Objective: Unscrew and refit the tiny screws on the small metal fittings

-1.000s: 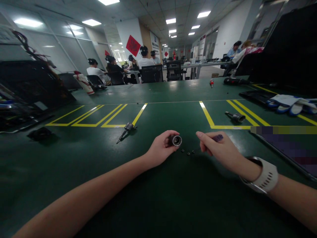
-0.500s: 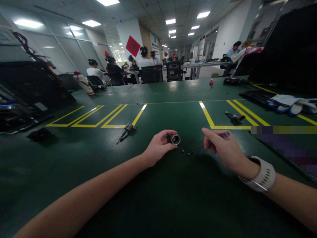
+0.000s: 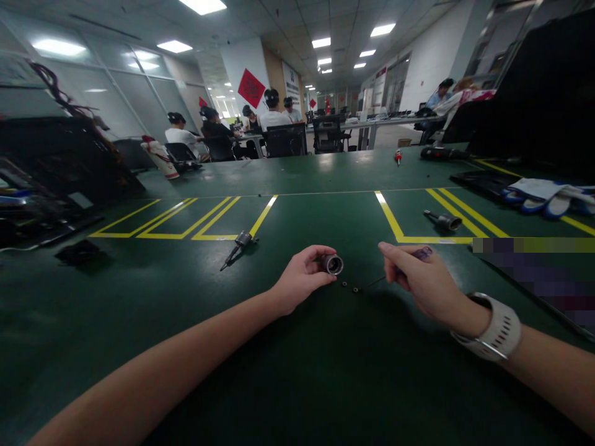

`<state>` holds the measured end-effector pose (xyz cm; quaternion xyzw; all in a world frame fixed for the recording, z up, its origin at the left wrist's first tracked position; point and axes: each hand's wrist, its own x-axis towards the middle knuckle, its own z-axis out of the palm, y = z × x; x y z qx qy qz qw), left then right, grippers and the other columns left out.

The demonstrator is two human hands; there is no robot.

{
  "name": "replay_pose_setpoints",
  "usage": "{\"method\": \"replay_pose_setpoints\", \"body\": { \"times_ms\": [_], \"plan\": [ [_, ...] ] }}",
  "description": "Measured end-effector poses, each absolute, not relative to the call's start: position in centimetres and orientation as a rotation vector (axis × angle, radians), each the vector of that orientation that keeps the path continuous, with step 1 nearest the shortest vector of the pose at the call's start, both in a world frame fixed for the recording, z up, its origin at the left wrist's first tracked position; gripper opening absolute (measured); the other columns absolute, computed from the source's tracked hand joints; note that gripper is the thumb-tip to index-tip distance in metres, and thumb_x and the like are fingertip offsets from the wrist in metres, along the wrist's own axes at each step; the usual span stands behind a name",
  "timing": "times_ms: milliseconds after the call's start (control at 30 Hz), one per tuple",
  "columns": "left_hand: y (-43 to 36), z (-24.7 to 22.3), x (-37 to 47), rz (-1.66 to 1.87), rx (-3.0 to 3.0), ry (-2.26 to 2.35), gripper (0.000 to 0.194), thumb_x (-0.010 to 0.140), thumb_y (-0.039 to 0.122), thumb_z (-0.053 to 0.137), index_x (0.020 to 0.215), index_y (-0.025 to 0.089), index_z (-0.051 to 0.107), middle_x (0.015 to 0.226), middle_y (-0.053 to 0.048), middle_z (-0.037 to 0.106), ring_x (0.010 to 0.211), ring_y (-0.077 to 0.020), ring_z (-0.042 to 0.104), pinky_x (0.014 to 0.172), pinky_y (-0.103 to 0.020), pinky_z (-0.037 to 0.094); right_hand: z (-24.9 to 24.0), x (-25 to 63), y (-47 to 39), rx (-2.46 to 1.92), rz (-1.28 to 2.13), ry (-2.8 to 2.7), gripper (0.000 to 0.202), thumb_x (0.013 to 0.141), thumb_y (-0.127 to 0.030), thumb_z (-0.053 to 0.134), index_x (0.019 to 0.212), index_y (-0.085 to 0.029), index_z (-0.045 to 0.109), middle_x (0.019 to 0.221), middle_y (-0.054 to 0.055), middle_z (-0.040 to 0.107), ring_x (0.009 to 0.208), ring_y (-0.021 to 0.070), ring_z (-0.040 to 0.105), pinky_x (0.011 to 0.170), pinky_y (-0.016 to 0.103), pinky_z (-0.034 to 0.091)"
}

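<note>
My left hand (image 3: 300,280) grips a short metal cylinder (image 3: 333,265) between thumb and fingers, its open round end turned toward me. In my right hand (image 3: 416,279) is a thin screwdriver (image 3: 422,252) with a purple handle, its shaft slanting down to the left. Between the hands, two small dark rings (image 3: 356,290) lie on the green table (image 3: 297,371), just left of the shaft's end. A metal part with a long shank (image 3: 237,248) rests to the left of my left hand. Another cup-shaped metal part (image 3: 447,222) lies beyond my right hand.
White and blue gloves (image 3: 548,193) lie at the right. Near the far edge are a small red object (image 3: 398,157) and a dark tool (image 3: 444,153). A black object (image 3: 78,251) sits at left. Several people sit at desks beyond.
The cylinder in my left hand has turned slightly and shifted a little right. The screwdriver's end has moved slightly right and up, away from the small rings.
</note>
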<state>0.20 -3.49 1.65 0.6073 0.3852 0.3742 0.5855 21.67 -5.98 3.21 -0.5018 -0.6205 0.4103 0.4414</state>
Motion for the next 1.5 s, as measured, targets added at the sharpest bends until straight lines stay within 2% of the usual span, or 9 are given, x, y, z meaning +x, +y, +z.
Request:
{"method": "replay_pose_setpoints", "body": {
  "times_ms": [233,333,467,567,700,900,1167,1300,1500],
  "plan": [
    [-3.5,1.7,0.2,0.870,1.416,0.899,0.038,0.069,0.003,0.062,0.104,0.016,0.053,0.114,-0.009,0.055,0.101,-0.0206,0.061,0.089,-0.042,0.050,3.6,21.3,-6.5,-1.216,1.082,-1.570,0.045,0.083,-0.045,0.054,0.046,-0.019,0.049,0.044,-0.005,0.039,0.044,0.0101,0.037,0.046,0.025,0.029],
    [-3.5,1.7,0.2,0.860,1.408,0.890,0.037,0.070,0.002,0.061,0.104,0.016,0.053,0.113,-0.008,0.056,0.100,-0.0198,0.062,0.089,-0.041,0.050,3.9,21.2,-6.4,-1.184,1.177,-1.526,0.041,0.083,-0.047,0.053,0.052,-0.019,0.054,0.048,-0.004,0.044,0.044,0.0097,0.037,0.044,0.024,0.028],
    [-3.3,1.4,0.1,0.853,1.435,0.884,0.037,0.070,0.003,0.062,0.103,0.016,0.054,0.113,-0.008,0.055,0.099,-0.0197,0.062,0.088,-0.041,0.050,4.4,21.3,-6.2,-1.155,1.341,-1.578,0.041,0.087,-0.048,0.045,0.065,-0.019,0.063,0.052,-0.002,0.053,0.049,0.0114,0.048,0.049,0.025,0.035],
    [-3.2,1.3,0.1,0.842,1.457,0.877,0.037,0.069,0.004,0.063,0.103,0.016,0.054,0.111,-0.008,0.056,0.099,-0.0205,0.061,0.088,-0.042,0.049,4.5,21.2,-6.1,-1.176,1.355,-1.629,0.041,0.086,-0.047,0.045,0.064,-0.017,0.063,0.055,0.001,0.058,0.054,0.0138,0.054,0.053,0.027,0.038],
    [-3.2,1.3,0.1,0.821,1.455,0.888,0.037,0.069,0.006,0.064,0.103,0.016,0.054,0.111,-0.007,0.056,0.101,-0.0218,0.060,0.089,-0.043,0.048,4.2,21.2,-6.0,-1.274,1.239,-1.753,0.033,0.081,-0.043,0.055,0.061,-0.017,0.059,0.051,-0.001,0.054,0.051,0.0127,0.051,0.052,0.026,0.037],
    [-3.2,1.5,0.3,0.834,1.425,0.888,0.036,0.068,0.006,0.065,0.101,0.015,0.055,0.108,-0.007,0.057,0.100,-0.0225,0.060,0.090,-0.044,0.046,3.9,21.1,-6.0,-1.301,1.237,-1.785,0.033,0.083,-0.042,0.052,0.061,-0.018,0.057,0.051,-0.003,0.050,0.049,0.0112,0.047,0.051,0.026,0.037],
    [-3.0,1.3,0.1,0.816,1.436,0.880,0.037,0.068,0.006,0.065,0.102,0.016,0.055,0.110,-0.007,0.056,0.102,-0.0230,0.060,0.090,-0.043,0.046,4.0,20.9,-6.1,-1.362,1.174,-1.764,0.034,0.082,-0.041,0.052,0.057,-0.018,0.054,0.048,-0.005,0.041,0.045,0.0092,0.038,0.045,0.024,0.029],
    [-3.0,1.3,0.1,0.802,1.445,0.870,0.036,0.070,0.008,0.064,0.103,0.017,0.055,0.113,-0.007,0.055,0.102,-0.0227,0.060,0.089,-0.042,0.047,4.4,21.0,-5.9,-1.377,1.275,-1.904,0.032,0.086,-0.037,0.045,0.068,-0.016,0.062,0.050,-0.002,0.052,0.047,0.0105,0.044,0.047,0.024,0.032],
    [-3.1,1.4,0.2,0.834,1.440,0.872,0.036,0.068,0.006,0.065,0.101,0.016,0.056,0.107,-0.007,0.057,0.100,-0.0227,0.060,0.089,-0.043,0.046,5.3,20.9,-6.0,-1.345,1.404,-2.007,0.025,0.084,-0.025,0.046,0.077,-0.014,0.068,0.074,0.004,0.065,0.060,0.0128,0.054,0.053,0.025,0.040]
  ]
}}
